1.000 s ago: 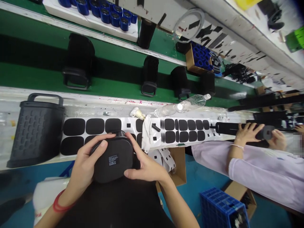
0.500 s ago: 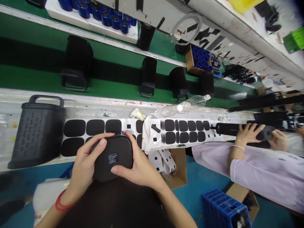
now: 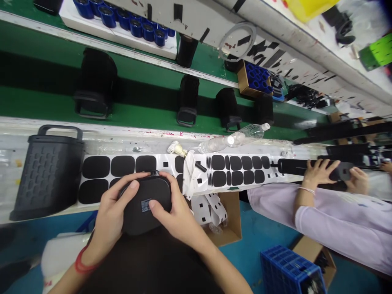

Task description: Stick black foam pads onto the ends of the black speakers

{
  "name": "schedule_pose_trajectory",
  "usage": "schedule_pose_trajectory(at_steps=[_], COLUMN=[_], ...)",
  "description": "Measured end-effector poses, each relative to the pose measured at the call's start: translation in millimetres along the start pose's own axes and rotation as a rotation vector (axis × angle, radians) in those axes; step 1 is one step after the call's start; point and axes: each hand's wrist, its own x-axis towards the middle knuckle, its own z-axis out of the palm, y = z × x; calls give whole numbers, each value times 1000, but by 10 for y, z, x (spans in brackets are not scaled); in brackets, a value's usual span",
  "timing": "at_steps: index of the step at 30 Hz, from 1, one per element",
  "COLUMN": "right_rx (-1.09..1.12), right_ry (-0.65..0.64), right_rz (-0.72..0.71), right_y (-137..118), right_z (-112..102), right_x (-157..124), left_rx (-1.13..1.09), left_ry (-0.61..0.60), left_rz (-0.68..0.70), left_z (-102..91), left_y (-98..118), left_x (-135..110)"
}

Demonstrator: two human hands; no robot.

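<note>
Between my two hands is a black speaker-like housing (image 3: 137,218), its flat rounded-square end facing me with a small printed label on it. My left hand (image 3: 112,204) wraps the left side, thumb along the upper left edge. My right hand (image 3: 176,208) grips the right side, its thumb lying on the flat end beside the label. Fingers of both hands reach over the top edge, where a ribbed part shows between them. Behind the housing lies a white sheet (image 3: 165,173) of black rounded-square pads. A dark grey dimpled housing with a handle (image 3: 50,175) stands at the left.
Black units (image 3: 187,98) sit along the green conveyor (image 3: 143,102). Clear plastic bottles (image 3: 245,136) and a crumpled white cloth (image 3: 189,173) lie on the bench. A cardboard box (image 3: 234,216) and blue crate (image 3: 289,271) stand below. At right a co-worker's hands (image 3: 320,173) hold a long black piece.
My right thumb has shifted slightly up and onto the label's edge. The housing has turned a little in my hands, and the whole view has shifted slightly.
</note>
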Motion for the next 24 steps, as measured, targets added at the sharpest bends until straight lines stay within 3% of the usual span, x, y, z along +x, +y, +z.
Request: schedule_pose_trajectory(at_steps=[5,11,13,17,21,24], right_rx=[21,211,149,-163,-248,-241], right_ry=[-218,-168,-40,414,745,925], right_rz=[59,9,2,52,122,72], right_y=[-34,85,212,649,1046,1146], right_z=[-148,-265,-321,-554,-929,-1261], right_x=[-3,48,144,438,717,927], left_rx=[58,64,54,30,43,61], left_ry=[-2,-13,-13,-7,5,-6], left_rz=[21,17,-17,-50,-50,-42], left_z=[-9,14,13,3,-6,-10], left_y=[-20,13,16,26,36,34], left_x=[-20,-21,-15,3,31,46])
